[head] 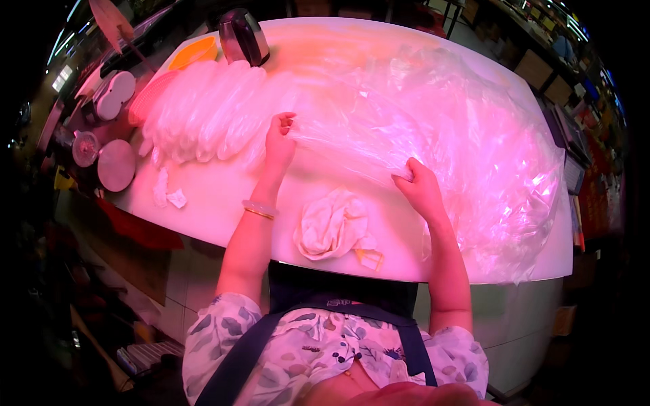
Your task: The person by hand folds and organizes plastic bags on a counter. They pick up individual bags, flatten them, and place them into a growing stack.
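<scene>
Both my hands hold a clear plastic bag (350, 149), stretched between them above the white table (228, 203). My left hand (282, 133) pinches its left end, near a row of overlapping, elongated translucent plastic pieces (203, 111). Its other end is in my right hand (417, 183), thumb pressed on the film. A large heap of loose clear plastic film (487, 167) spreads over the right side of the table, touching or close to the held piece. Between my forearms, a crumpled white cloth (330, 223) lies near the front edge.
At the back left stand an electric kettle (244, 38) and a yellow plastic basin (194, 53), with a pink basket (152, 96) beside the row. Crumpled tissue (161, 188) lies at the front left. Round-topped items (116, 165) stand just past the left edge.
</scene>
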Demonstrator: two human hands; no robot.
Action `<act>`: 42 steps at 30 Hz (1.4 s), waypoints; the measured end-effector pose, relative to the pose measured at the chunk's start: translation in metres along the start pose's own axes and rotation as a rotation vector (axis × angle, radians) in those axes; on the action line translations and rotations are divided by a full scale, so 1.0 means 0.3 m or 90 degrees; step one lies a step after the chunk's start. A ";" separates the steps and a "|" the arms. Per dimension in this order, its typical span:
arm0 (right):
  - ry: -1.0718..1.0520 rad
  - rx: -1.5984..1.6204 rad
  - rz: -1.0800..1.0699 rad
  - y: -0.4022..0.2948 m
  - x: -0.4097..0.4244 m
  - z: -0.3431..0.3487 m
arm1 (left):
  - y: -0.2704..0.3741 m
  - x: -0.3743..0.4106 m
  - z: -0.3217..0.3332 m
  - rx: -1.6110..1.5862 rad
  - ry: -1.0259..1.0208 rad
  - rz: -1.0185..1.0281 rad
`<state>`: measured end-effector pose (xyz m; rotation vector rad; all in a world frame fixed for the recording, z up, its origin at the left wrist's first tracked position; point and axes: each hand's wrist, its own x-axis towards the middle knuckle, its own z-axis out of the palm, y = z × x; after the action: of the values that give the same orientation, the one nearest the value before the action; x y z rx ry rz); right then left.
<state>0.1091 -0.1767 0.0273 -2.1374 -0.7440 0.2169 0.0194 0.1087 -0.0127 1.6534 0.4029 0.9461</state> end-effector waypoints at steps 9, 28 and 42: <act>0.174 0.082 0.133 0.189 0.065 -0.079 | 0.307 -0.165 -0.031 -0.340 -0.601 -0.330; -0.117 0.230 -0.036 0.005 -0.022 0.018 | 0.134 -0.107 -0.173 -0.081 -0.028 -0.070; 0.335 -0.052 -0.037 0.030 0.010 -0.071 | 0.354 -0.300 -0.223 -0.124 -0.595 -0.252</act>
<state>0.1239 -0.1935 0.0341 -2.1094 -0.5063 -0.4007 -0.1093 0.0572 0.0553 1.5663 -0.0161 -0.1225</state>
